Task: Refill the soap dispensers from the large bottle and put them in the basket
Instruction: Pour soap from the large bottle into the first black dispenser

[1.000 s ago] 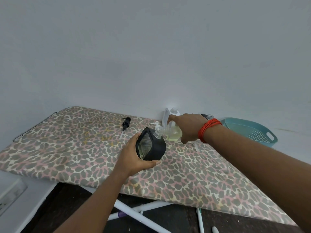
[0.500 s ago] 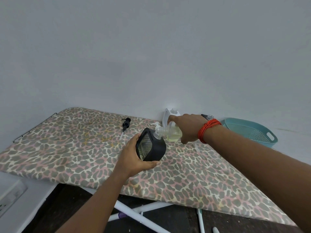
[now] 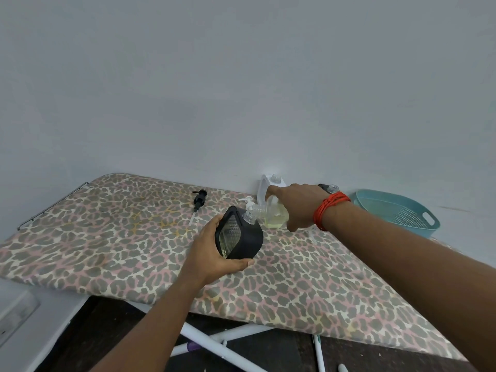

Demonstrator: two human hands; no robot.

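Dispenser (image 3: 239, 237) above mid worktop (image 3: 107, 237); bottle (image 3: 273, 214) tilted just right of it, necks touching. Pump (image 3: 199, 201) lying behind-left. Jug (image 3: 264, 185) behind at wall. Basket (image 3: 397, 210) far right.

Your colours on the board, from leopard print to teal

You hold a black dispenser (image 3: 243, 238) with a clear, cross-hatched window, and a clear bottle (image 3: 273, 214) of pale yellow soap. Your right wrist wears an orange-red band (image 3: 328, 208). The board cover (image 3: 107, 237) is leopard print in grey, pink and cream. A black pump (image 3: 199, 201) lies on it; the basket (image 3: 397, 210) is teal, the wall (image 3: 241, 89) pale grey.
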